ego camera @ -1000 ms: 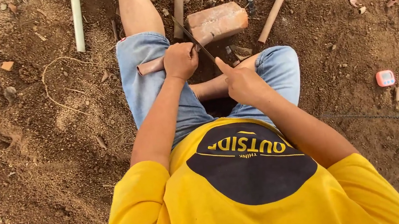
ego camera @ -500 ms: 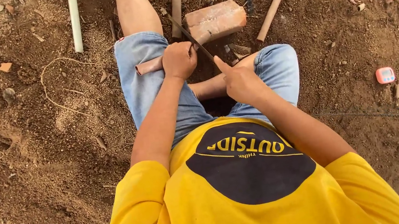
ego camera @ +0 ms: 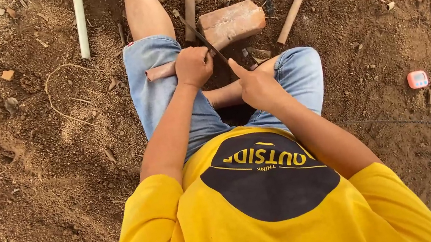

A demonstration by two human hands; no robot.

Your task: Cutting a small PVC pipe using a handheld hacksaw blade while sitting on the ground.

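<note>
I sit on bare earth in a yellow shirt and denim shorts. My left hand is closed around a short brown tube that lies across my left thigh. My right hand grips a thin dark blade, with the index finger stretched along it. The blade slants up and left, past my left fist and over the tube. A reddish brick lies just beyond both hands, between my knees.
Two more brown tube pieces lie by the brick, one to its left and one to its right. A white pipe lies at the far left. A small pink device sits on the dirt to the right, among scattered shards.
Both hands keep their grips and stay nearly in place. The blade has shifted only slightly over the tube.
</note>
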